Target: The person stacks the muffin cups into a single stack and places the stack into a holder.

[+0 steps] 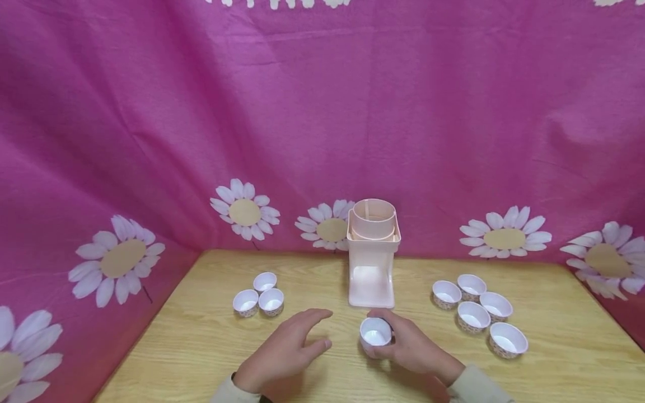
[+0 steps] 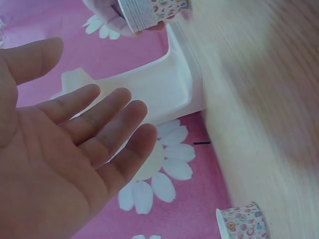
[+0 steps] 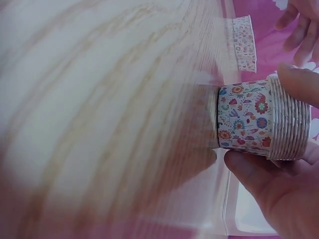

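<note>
A nested stack of flower-printed paper cups [image 1: 375, 334] is upright at the front of the table, gripped by my right hand [image 1: 417, 346]. In the right wrist view, the many stacked rims of these paper cups [image 3: 249, 119] show, with thumb and fingers on opposite sides. To its left, my left hand [image 1: 288, 348] hovers over the table, holding nothing. Its fingers are loosely extended and the palm [image 2: 50, 164] is bare in the left wrist view. Behind the stack stands a pale pink plastic stand [image 1: 372, 260] with a round cylinder [image 1: 374, 226] at its top.
Three paper cups [image 1: 271, 302] sit in a cluster on the left of the wooden table [image 1: 201, 336]. Several more paper cups [image 1: 473, 317] stand grouped on the right. A magenta cloth [image 1: 403, 112] with daisies hangs behind the table and at its sides.
</note>
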Demonstrator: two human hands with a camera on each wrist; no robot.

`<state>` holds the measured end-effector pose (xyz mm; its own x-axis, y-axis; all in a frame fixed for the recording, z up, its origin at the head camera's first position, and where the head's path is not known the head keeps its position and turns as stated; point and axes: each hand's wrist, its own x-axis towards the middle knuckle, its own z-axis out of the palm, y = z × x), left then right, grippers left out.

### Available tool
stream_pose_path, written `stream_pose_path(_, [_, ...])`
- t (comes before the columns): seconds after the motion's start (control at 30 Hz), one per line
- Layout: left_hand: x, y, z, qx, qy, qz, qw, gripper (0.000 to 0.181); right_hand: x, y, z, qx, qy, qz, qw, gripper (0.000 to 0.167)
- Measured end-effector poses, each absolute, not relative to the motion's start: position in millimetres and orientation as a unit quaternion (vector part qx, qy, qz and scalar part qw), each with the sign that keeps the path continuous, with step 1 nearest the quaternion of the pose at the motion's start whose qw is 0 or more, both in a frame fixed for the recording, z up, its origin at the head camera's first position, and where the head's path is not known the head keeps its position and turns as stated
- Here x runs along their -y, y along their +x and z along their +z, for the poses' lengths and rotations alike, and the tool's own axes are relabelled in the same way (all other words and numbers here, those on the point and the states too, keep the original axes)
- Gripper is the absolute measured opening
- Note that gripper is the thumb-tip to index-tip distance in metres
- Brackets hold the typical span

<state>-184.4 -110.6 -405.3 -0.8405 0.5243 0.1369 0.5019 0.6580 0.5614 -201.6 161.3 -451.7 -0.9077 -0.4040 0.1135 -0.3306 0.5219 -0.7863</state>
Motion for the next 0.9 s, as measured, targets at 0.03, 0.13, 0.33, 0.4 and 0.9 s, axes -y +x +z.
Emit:
stream_pose_path(0.03, [111, -185, -406, -0.910, 0.282, 0.303, 0.016, 0.048, -161, -202, -452, -0.873, -0.206, -0.441, 0.037, 0.063])
stream_pose_path(0.13, [113, -186, -408, -0.911, 0.279, 0.304, 0.014, 0.047, -158, -203, -453, -0.877, -0.195, -0.440, 0.020, 0.066])
stream_pose_path(0.33, [116, -186, -412, -0.913, 0.281, 0.294, 0.000, 0.046, -156, -203, -455, -0.880, -0.177, -0.441, 0.005, 0.066])
stream_pose_path(0.4, [115, -187, -412, -0.913, 0.282, 0.295, 0.002, 0.046, -157, -204, -454, -0.881, -0.170, -0.440, 0.002, 0.065])
stream_pose_path(0.9, [152, -202, -400, -0.929, 0.238, 0.250, -0.133, 0.038, -157, -206, -455, -0.874, -0.187, -0.448, 0.014, 0.066])
